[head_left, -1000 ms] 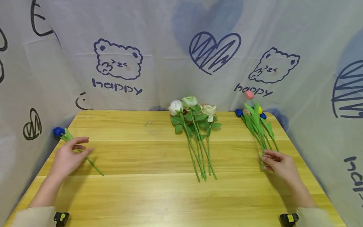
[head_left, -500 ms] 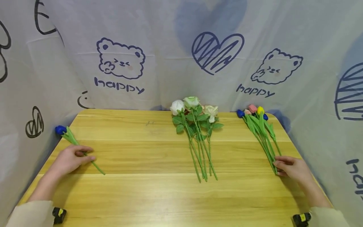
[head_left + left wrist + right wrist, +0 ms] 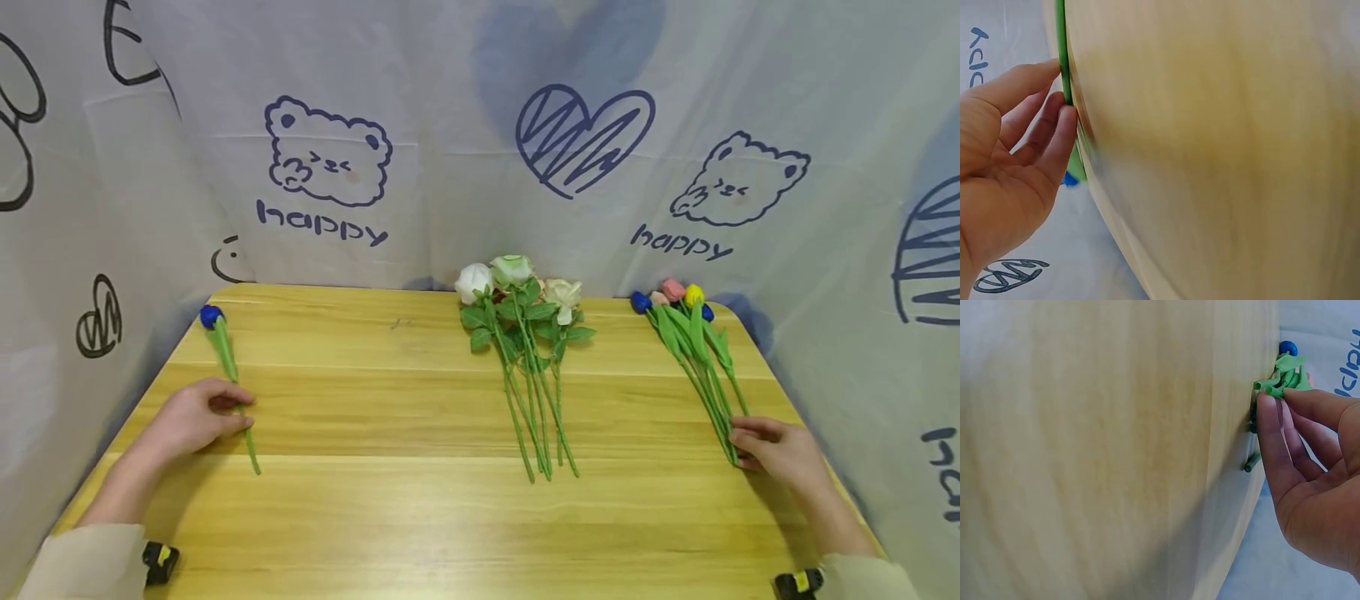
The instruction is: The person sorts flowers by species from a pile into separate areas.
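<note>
At the table's left side my left hand (image 3: 204, 417) pinches the green stem of a blue artificial tulip (image 3: 223, 346), whose head points to the far edge. In the left wrist view, thumb and fingertips meet at the tulip stem (image 3: 1062, 37). On the right, my right hand (image 3: 782, 450) pinches a stem end in a bunch of artificial tulips (image 3: 693, 333) with pink, yellow and blue heads. The right wrist view shows thumb and finger on one cut stem end (image 3: 1274, 392), with other stem ends beside it.
Between the hands lies a bunch of artificial roses (image 3: 528, 333), white and pale green, stems toward me. All lie on a wooden table (image 3: 360, 517). A printed cloth (image 3: 450, 108) hangs behind the table and along both sides.
The left tulip's head has swung rightward, so the stem now lies straighter away from me. The pink tulip on the right has come down among the others as my right hand moved right and nearer.
</note>
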Demonstrator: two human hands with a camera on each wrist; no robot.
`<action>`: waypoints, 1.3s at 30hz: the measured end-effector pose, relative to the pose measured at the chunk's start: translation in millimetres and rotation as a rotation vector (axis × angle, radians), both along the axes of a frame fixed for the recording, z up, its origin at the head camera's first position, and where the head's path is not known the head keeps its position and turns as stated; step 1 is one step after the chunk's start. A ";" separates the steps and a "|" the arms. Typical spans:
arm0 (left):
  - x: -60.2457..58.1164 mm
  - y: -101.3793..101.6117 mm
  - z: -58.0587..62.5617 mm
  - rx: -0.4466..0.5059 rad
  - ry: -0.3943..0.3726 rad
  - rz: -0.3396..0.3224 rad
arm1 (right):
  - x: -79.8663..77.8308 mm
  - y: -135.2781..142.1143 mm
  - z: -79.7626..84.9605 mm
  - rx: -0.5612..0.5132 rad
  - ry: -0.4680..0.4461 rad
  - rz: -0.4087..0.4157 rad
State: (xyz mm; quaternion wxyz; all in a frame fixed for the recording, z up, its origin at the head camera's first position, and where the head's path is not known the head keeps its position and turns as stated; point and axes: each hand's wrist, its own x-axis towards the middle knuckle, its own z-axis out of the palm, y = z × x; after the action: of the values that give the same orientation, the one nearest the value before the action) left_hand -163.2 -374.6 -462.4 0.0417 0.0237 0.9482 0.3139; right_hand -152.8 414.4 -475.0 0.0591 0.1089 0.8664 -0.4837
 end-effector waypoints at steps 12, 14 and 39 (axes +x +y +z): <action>-1.9 7.5 0.2 0.062 -0.031 -0.007 | 1.1 -0.5 -1.4 0.055 0.009 -0.003; -2.4 7.3 0.1 0.059 -0.046 -0.001 | 1.2 -0.5 -1.7 0.057 0.013 -0.005; -6.1 10.0 7.9 0.009 -0.092 0.057 | 3.4 -4.4 -1.3 0.010 0.051 -0.056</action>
State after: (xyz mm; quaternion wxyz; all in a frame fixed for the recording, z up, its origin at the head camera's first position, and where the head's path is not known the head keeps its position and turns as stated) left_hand -169.3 -364.5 -454.5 0.0761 -0.0175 0.9442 0.3201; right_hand -149.4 410.0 -476.3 0.0229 0.1213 0.8667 -0.4834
